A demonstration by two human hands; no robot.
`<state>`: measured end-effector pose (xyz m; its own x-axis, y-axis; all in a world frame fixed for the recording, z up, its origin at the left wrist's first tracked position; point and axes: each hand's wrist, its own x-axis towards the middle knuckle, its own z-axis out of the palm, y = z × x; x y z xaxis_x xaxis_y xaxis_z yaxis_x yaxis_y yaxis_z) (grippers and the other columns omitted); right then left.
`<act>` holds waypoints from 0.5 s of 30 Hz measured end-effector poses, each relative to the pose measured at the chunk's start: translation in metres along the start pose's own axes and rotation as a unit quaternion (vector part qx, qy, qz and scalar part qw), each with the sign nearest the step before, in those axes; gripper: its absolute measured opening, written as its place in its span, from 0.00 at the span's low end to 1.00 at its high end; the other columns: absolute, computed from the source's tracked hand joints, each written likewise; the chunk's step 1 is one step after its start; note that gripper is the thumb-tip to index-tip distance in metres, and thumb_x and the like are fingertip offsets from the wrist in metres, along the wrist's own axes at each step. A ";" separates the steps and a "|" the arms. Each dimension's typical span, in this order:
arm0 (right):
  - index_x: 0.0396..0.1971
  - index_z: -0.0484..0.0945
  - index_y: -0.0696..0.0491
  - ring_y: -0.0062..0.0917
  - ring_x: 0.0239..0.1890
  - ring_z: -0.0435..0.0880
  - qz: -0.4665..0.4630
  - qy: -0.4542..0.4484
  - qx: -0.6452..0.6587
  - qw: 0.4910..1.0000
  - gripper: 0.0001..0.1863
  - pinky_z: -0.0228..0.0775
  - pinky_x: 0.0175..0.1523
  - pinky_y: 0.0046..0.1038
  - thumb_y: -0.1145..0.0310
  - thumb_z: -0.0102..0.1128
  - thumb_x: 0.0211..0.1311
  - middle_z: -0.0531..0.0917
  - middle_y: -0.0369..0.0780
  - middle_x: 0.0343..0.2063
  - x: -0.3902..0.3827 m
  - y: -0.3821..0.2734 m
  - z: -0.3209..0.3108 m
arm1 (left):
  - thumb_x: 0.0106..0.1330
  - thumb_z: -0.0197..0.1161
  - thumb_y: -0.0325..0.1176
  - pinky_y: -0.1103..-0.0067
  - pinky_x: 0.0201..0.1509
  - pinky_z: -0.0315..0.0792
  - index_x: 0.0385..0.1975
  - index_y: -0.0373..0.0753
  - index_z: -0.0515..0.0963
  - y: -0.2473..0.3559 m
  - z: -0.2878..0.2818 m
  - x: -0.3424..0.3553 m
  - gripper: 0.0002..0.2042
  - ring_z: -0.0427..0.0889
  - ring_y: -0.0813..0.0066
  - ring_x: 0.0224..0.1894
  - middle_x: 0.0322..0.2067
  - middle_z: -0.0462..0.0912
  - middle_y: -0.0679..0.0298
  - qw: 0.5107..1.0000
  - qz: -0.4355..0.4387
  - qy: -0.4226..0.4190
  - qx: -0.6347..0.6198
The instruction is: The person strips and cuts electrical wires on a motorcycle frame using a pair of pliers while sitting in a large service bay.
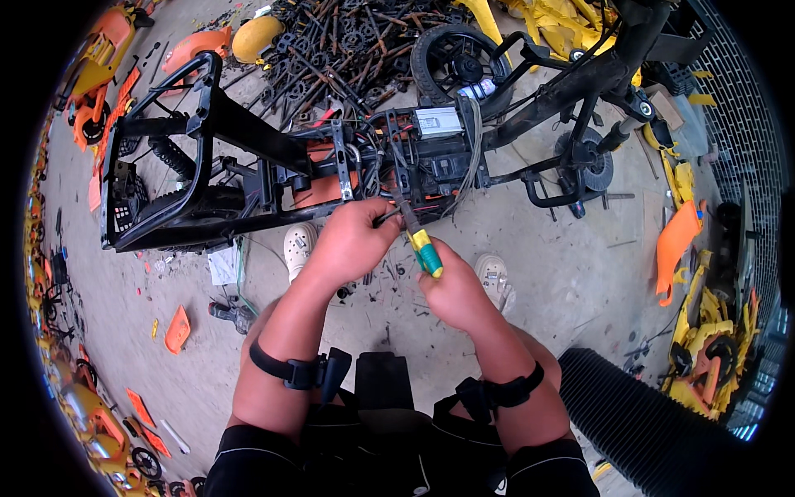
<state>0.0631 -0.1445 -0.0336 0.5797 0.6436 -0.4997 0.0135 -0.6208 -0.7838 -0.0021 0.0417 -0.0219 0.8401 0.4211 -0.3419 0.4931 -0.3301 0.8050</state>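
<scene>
A stripped black vehicle frame [240, 124] lies on its side on the concrete in front of me, with a silver box [439, 121] and a tangle of cables [397, 157] at its middle. My left hand [352, 240] pinches a cable end just below the frame's underside. My right hand [454, 286] grips a screwdriver with a yellow and green handle [426, 252], its shaft pointing up into the wiring. Both hands nearly touch.
A pile of black metal parts [339, 41] and a loose wheel [455, 54] lie beyond the frame. Orange and yellow plastic panels [679, 240] ring the floor left and right. A ribbed black cylinder [654, 414] lies at my right knee. My white shoes [300, 244] rest under the frame.
</scene>
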 end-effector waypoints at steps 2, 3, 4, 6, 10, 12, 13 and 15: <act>0.60 0.67 0.57 0.51 0.49 0.79 -0.022 0.008 -0.008 1.000 0.27 0.72 0.52 0.40 0.72 0.59 0.59 0.79 0.54 0.47 0.000 0.004 0.000 | 0.64 0.63 0.36 0.67 0.32 0.71 0.36 0.34 0.83 0.000 -0.001 0.000 0.11 0.78 0.56 0.23 0.21 0.79 0.49 1.000 0.014 -0.002 0.015; 0.58 0.67 0.58 0.51 0.49 0.79 -0.015 -0.003 -0.005 1.000 0.26 0.71 0.53 0.41 0.72 0.59 0.60 0.79 0.54 0.46 0.000 0.003 -0.001 | 0.64 0.63 0.36 0.67 0.32 0.71 0.36 0.34 0.83 -0.001 -0.002 0.000 0.11 0.77 0.57 0.23 0.21 0.79 0.49 1.000 0.015 -0.004 0.004; 0.57 0.67 0.58 0.51 0.49 0.79 -0.008 -0.014 -0.001 1.000 0.25 0.71 0.53 0.41 0.72 0.59 0.60 0.79 0.55 0.46 0.001 0.001 -0.002 | 0.64 0.63 0.36 0.67 0.32 0.71 0.36 0.33 0.83 -0.002 -0.003 0.000 0.11 0.77 0.58 0.23 0.21 0.79 0.50 1.000 0.016 -0.006 -0.007; 0.55 0.67 0.58 0.44 0.47 0.80 0.000 -0.027 0.008 1.000 0.23 0.72 0.52 0.38 0.72 0.61 0.60 0.80 0.51 0.45 0.001 0.002 -0.003 | 0.65 0.63 0.36 0.68 0.31 0.71 0.36 0.33 0.83 -0.001 -0.003 0.000 0.11 0.76 0.60 0.22 0.20 0.78 0.51 1.000 0.013 -0.011 -0.026; 0.54 0.67 0.57 0.26 0.42 0.82 -0.002 -0.046 0.088 0.995 0.22 0.74 0.47 0.30 0.71 0.63 0.63 0.82 0.40 0.42 0.002 0.012 -0.001 | 0.65 0.63 0.35 0.70 0.30 0.70 0.35 0.33 0.82 -0.002 -0.003 0.002 0.10 0.74 0.64 0.21 0.20 0.78 0.53 0.998 0.014 -0.019 -0.052; 0.53 0.67 0.57 0.23 0.40 0.81 0.003 -0.059 0.128 0.990 0.21 0.74 0.45 0.27 0.71 0.63 0.63 0.81 0.38 0.40 0.003 0.012 -0.001 | 0.66 0.63 0.35 0.70 0.30 0.69 0.35 0.33 0.81 -0.005 -0.002 0.004 0.10 0.73 0.65 0.21 0.20 0.78 0.53 0.998 0.023 -0.019 -0.058; 0.53 0.68 0.57 0.21 0.39 0.80 0.012 -0.065 0.133 0.989 0.21 0.74 0.44 0.27 0.71 0.64 0.63 0.81 0.37 0.39 0.003 0.011 -0.001 | 0.66 0.63 0.35 0.70 0.30 0.69 0.34 0.32 0.81 -0.006 -0.001 0.005 0.10 0.73 0.66 0.21 0.20 0.78 0.53 0.998 0.026 -0.017 -0.060; 0.52 0.69 0.56 0.19 0.36 0.79 0.016 -0.065 0.141 0.988 0.20 0.74 0.41 0.25 0.71 0.64 0.64 0.80 0.35 0.36 0.005 0.011 -0.001 | 0.66 0.63 0.35 0.70 0.30 0.69 0.33 0.32 0.80 -0.007 0.000 0.007 0.10 0.73 0.66 0.22 0.20 0.77 0.53 0.997 0.035 -0.013 -0.064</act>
<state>0.0667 -0.1483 -0.0440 0.4672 0.6890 -0.5540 -0.2408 -0.5038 -0.8296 0.0003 0.0467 -0.0301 0.8783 0.3775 -0.2934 0.4011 -0.2478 0.8819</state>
